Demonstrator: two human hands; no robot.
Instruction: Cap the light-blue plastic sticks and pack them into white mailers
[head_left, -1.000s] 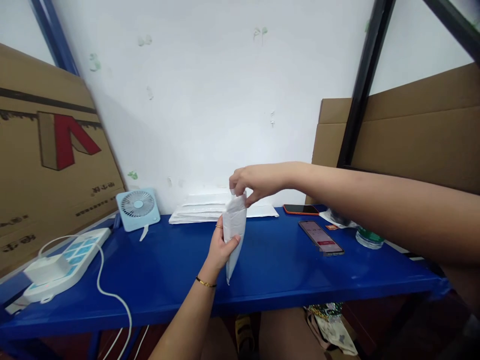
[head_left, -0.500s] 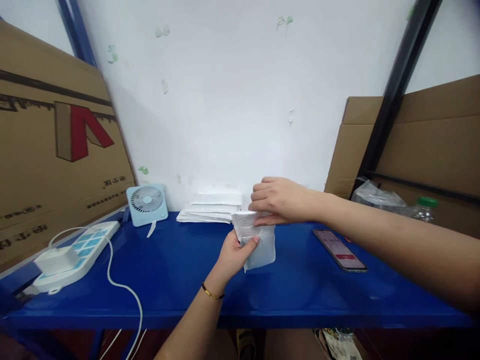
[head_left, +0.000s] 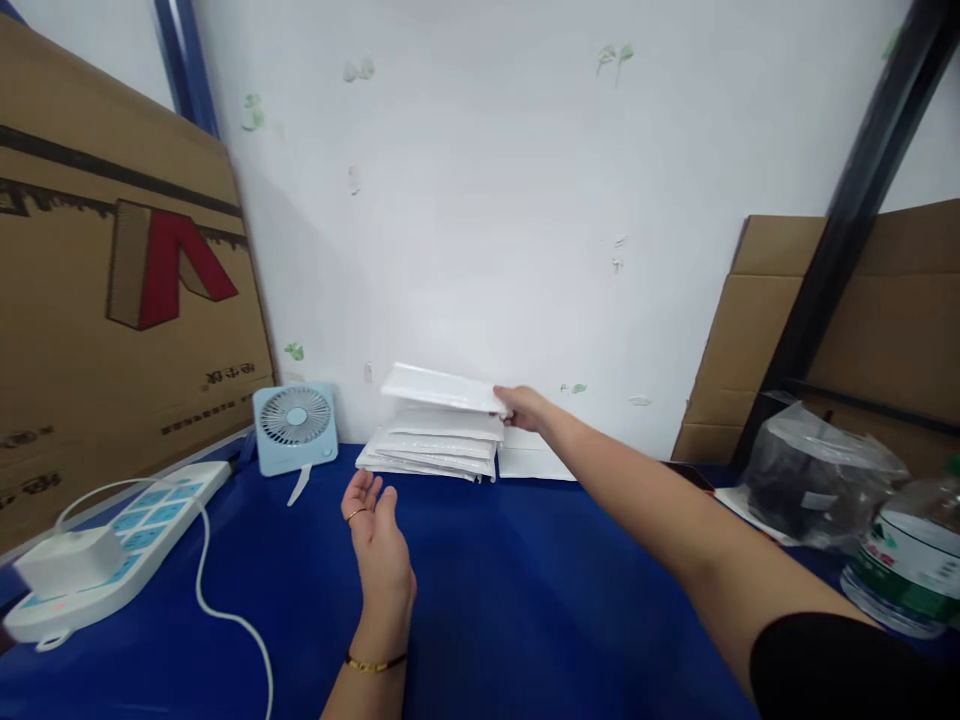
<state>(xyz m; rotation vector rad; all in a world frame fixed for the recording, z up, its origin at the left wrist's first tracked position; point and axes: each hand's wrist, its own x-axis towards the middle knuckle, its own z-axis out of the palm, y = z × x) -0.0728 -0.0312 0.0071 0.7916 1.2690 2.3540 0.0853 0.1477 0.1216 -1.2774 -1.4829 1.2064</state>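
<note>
My right hand [head_left: 519,408] pinches the right end of a flat white packet [head_left: 439,387], which hangs slightly tilted over a stack of white packets [head_left: 431,452] against the wall. The stack holds several flat packets lying on the blue table [head_left: 480,590]. To its right lies another flat white piece [head_left: 536,463], partly behind my right forearm. My left hand [head_left: 379,535] is raised in front of the stack, palm turned up, fingers loosely curled and apart, touching nothing.
A light blue fan [head_left: 297,428] and a white power strip [head_left: 142,535] with a cable stand on the left beside a large carton [head_left: 112,300]. At the right are a clear plastic bag [head_left: 814,480], a bottle [head_left: 911,560] and cardboard [head_left: 750,330].
My left hand has let go of the packet and moved left, opening. My right hand has moved to the stack, now holding a packet above it. The view has shifted.
</note>
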